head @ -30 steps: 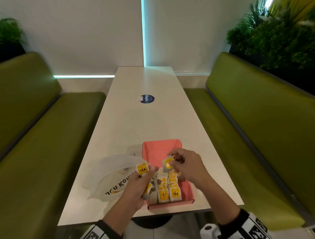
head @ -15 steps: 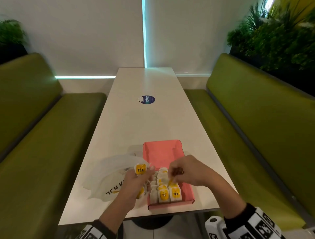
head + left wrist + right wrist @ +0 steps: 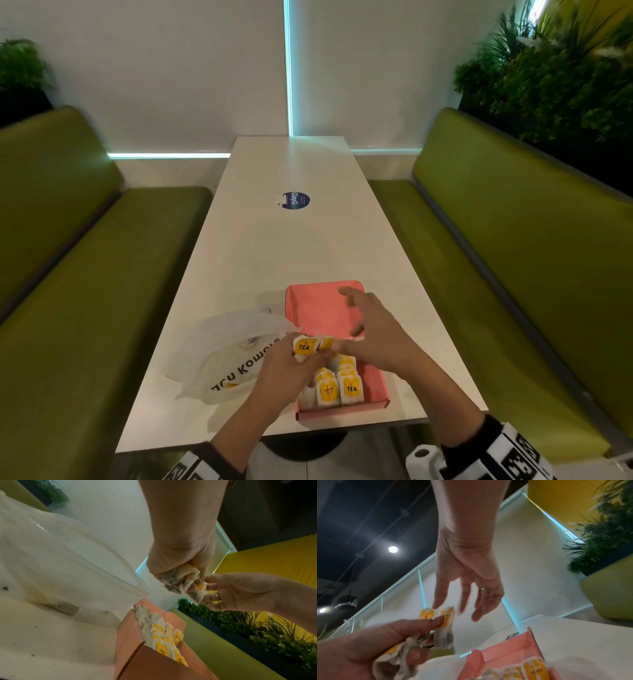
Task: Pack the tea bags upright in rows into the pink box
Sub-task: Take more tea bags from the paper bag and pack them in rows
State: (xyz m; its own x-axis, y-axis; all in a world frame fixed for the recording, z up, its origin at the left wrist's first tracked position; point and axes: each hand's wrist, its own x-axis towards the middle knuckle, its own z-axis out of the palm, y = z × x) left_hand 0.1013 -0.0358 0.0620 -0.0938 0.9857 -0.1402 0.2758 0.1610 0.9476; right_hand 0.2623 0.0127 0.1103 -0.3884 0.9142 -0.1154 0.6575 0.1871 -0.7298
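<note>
The pink box (image 3: pixel 342 415) lies open at the table's near edge, its near half filled with upright rows of yellow-tagged tea bags (image 3: pixel 349 389); its far half is bare. Over the box's left side, my left hand (image 3: pixel 287 373) grips a bunch of tea bags (image 3: pixel 304 347), also seen in the left wrist view (image 3: pixel 181 584). My right hand (image 3: pixel 363 325) hovers above the box with fingers spread and straight. Its fingertips (image 3: pixel 436 605) reach the tags of the held tea bags (image 3: pixel 443 616). I cannot see any bag pinched by the right hand.
A crumpled clear plastic bag (image 3: pixel 236 353) with dark lettering lies left of the box. A round blue sticker (image 3: pixel 295 200) marks the table's middle. Green benches (image 3: pixel 85 291) flank the long white table (image 3: pixel 291 257), whose front edge runs just under the box.
The right hand, which was down among the rows half a second ago, has lifted, spread its fingers and reached the bunch. The left hand has moved right, closer over the box.
</note>
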